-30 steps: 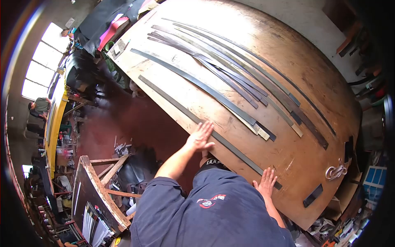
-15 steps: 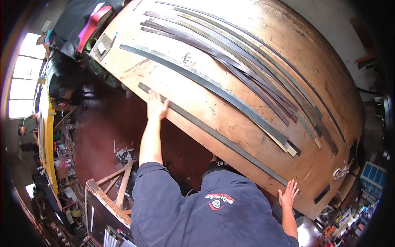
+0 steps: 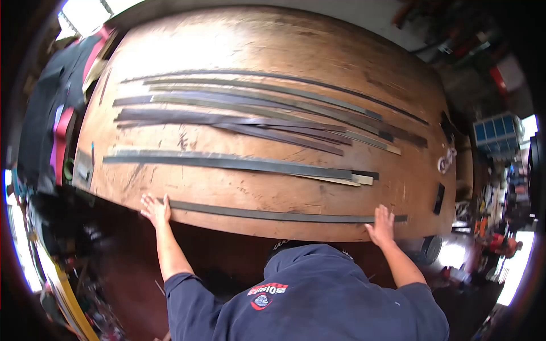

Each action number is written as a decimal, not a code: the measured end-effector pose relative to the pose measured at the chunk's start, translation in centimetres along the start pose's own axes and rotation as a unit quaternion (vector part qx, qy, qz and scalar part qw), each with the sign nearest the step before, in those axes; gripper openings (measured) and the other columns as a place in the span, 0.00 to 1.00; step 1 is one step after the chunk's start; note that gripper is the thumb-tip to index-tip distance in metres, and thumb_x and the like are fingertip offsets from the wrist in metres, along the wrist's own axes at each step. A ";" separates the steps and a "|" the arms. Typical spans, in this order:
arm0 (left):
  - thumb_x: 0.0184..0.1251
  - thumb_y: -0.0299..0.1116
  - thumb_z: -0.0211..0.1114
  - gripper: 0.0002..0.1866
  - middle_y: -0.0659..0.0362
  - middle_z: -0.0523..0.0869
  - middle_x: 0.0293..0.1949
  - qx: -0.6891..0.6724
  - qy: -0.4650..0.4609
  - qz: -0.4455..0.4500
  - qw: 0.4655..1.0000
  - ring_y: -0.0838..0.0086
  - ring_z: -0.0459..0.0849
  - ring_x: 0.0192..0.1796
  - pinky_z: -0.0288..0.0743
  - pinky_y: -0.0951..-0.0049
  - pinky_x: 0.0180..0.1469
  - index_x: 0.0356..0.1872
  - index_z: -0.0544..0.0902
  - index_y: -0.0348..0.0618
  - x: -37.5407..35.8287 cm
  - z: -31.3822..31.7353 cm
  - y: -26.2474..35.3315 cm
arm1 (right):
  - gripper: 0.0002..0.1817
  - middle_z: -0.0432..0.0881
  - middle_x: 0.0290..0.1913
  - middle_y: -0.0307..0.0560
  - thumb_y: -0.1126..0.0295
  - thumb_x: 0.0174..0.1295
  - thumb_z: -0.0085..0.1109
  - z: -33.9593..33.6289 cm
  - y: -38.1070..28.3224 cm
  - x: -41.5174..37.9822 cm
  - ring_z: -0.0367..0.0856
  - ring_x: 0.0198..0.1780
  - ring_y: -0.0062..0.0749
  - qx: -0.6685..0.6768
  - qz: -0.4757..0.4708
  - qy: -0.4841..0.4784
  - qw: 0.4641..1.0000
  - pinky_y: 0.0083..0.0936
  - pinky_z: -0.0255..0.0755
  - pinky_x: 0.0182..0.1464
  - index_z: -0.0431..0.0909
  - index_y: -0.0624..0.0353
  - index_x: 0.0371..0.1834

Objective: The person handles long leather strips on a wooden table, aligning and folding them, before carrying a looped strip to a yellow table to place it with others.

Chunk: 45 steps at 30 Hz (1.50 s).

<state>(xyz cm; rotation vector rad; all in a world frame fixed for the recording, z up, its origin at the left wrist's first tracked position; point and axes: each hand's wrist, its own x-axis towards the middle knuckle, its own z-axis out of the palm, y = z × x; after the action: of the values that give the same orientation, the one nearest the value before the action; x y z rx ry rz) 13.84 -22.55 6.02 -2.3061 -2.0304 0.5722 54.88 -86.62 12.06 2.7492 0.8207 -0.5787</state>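
A long, narrow dark strip, apparently leather, lies along the near edge of the wooden table. My left hand rests with spread fingers at its left end, covering that tip. Near the other end, my right hand lies flat across the strip, fingers stretched out, and a short piece shows beyond it. Neither hand is closed around anything. Farther in lies a wider dark strip, with lighter strips partly under it.
Several brown, grey and olive strips lie overlapping across the table's middle. At the right are a small black piece and a pale looped item. Dark and pink material is heaped at the left, and a blue-fronted cabinet stands beyond the right edge.
The camera view has turned, so the table now lies more level across it. My left hand has shifted to the strip's left end; my right hand stays near the other end.
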 end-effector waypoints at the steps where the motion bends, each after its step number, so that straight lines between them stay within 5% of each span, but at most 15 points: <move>1: 0.71 0.65 0.42 0.45 0.48 0.45 0.79 -0.030 0.061 -0.025 0.997 0.56 0.40 0.81 0.39 0.35 0.73 0.77 0.50 0.39 0.9 2.4 -0.1 | 0.44 0.50 0.78 0.58 0.48 0.62 0.58 0.0 -2.2 -0.1 0.42 0.80 0.49 0.033 -0.025 0.018 0.999 0.53 0.35 0.78 0.55 0.67 0.73; 3: 0.72 0.63 0.43 0.44 0.46 0.44 0.79 -0.074 0.144 -0.028 0.986 0.55 0.41 0.80 0.39 0.34 0.73 0.76 0.49 0.36 -2.0 2.6 4.1 | 0.46 0.48 0.78 0.59 0.47 0.63 0.56 0.9 -6.5 -0.1 0.41 0.80 0.50 0.041 -0.116 0.040 0.992 0.52 0.35 0.78 0.52 0.67 0.75; 5: 0.71 0.59 0.48 0.45 0.43 0.44 0.78 -0.058 0.385 0.176 0.904 0.51 0.43 0.80 0.42 0.32 0.72 0.76 0.49 0.32 -6.2 7.5 10.0 | 0.46 0.46 0.79 0.59 0.45 0.65 0.53 2.1 -10.2 -0.4 0.40 0.80 0.50 0.071 -0.204 0.056 0.975 0.52 0.35 0.78 0.49 0.67 0.76; 8: 0.63 0.58 0.59 0.48 0.41 0.50 0.77 -0.138 0.072 0.454 0.877 0.48 0.47 0.79 0.44 0.33 0.72 0.74 0.54 0.31 -22.8 4.2 18.6 | 0.46 0.44 0.80 0.58 0.43 0.66 0.49 4.4 -13.3 -0.5 0.39 0.81 0.49 0.100 -0.244 0.091 0.960 0.52 0.35 0.78 0.47 0.66 0.77; 9: 0.65 0.59 0.57 0.46 0.45 0.51 0.77 -0.123 0.068 0.529 0.837 0.50 0.47 0.79 0.42 0.36 0.73 0.74 0.56 0.35 -27.2 3.4 20.2 | 0.46 0.44 0.80 0.57 0.42 0.67 0.47 4.8 -13.5 -0.6 0.39 0.81 0.47 0.106 -0.250 0.092 0.958 0.51 0.34 0.78 0.47 0.65 0.77; 15: 0.70 0.58 0.49 0.42 0.48 0.50 0.78 -0.088 0.030 0.566 0.819 0.55 0.45 0.80 0.35 0.45 0.77 0.74 0.56 0.35 -31.7 3.5 21.1 | 0.45 0.44 0.81 0.49 0.39 0.67 0.42 5.9 -5.2 -0.8 0.37 0.81 0.44 0.073 -0.198 0.077 0.974 0.50 0.31 0.78 0.48 0.60 0.78; 23: 0.70 0.58 0.50 0.42 0.47 0.51 0.78 -0.084 0.038 0.543 0.834 0.55 0.44 0.80 0.34 0.45 0.77 0.74 0.56 0.35 -32.7 3.2 21.6 | 0.44 0.43 0.81 0.51 0.43 0.68 0.45 7.7 13.6 -2.4 0.36 0.81 0.48 0.125 0.089 0.119 0.981 0.56 0.31 0.77 0.46 0.61 0.78; 28: 0.68 0.51 0.56 0.38 0.46 0.56 0.76 -0.108 0.072 0.514 0.848 0.54 0.48 0.79 0.36 0.40 0.75 0.71 0.61 0.33 -34.6 3.2 23.1 | 0.40 0.54 0.76 0.56 0.56 0.61 0.60 5.9 10.1 -1.5 0.48 0.78 0.53 0.200 0.009 0.225 0.953 0.61 0.38 0.75 0.56 0.65 0.73; 31: 0.66 0.49 0.57 0.37 0.45 0.59 0.75 -0.109 0.094 0.562 0.814 0.54 0.50 0.79 0.37 0.39 0.75 0.71 0.62 0.34 -36.4 3.1 25.6 | 0.30 0.66 0.68 0.53 0.62 0.61 0.59 7.3 6.6 -0.8 0.57 0.74 0.50 0.206 -0.152 0.216 0.942 0.59 0.44 0.74 0.67 0.59 0.67; 35: 0.65 0.46 0.59 0.37 0.47 0.60 0.74 -0.096 0.064 0.597 0.794 0.55 0.51 0.79 0.40 0.39 0.74 0.71 0.63 0.35 -40.5 0.8 29.5 | 0.24 0.73 0.57 0.48 0.67 0.59 0.61 7.4 7.0 0.5 0.66 0.65 0.46 0.204 -0.219 0.209 0.931 0.53 0.56 0.69 0.73 0.55 0.60; 38: 0.64 0.46 0.62 0.36 0.47 0.61 0.74 -0.098 0.050 0.611 0.784 0.55 0.53 0.78 0.44 0.39 0.74 0.70 0.65 0.39 -41.3 1.4 31.2 | 0.17 0.73 0.48 0.46 0.69 0.54 0.67 5.6 8.4 0.6 0.70 0.55 0.44 0.249 -0.217 0.161 0.930 0.41 0.65 0.58 0.77 0.55 0.48; 45: 0.61 0.43 0.66 0.30 0.49 0.65 0.70 -0.114 0.088 0.607 0.781 0.56 0.59 0.75 0.51 0.39 0.72 0.62 0.72 0.42 -41.6 2.3 31.7 | 0.13 0.76 0.47 0.48 0.71 0.53 0.68 3.0 9.2 1.1 0.72 0.56 0.45 0.245 -0.190 0.104 0.945 0.41 0.66 0.58 0.79 0.55 0.42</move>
<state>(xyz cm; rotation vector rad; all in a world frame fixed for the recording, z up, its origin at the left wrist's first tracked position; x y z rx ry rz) 39.83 -67.97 6.76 -3.3947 -0.2730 0.0298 59.98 -94.65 9.73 3.1538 1.4536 -0.6382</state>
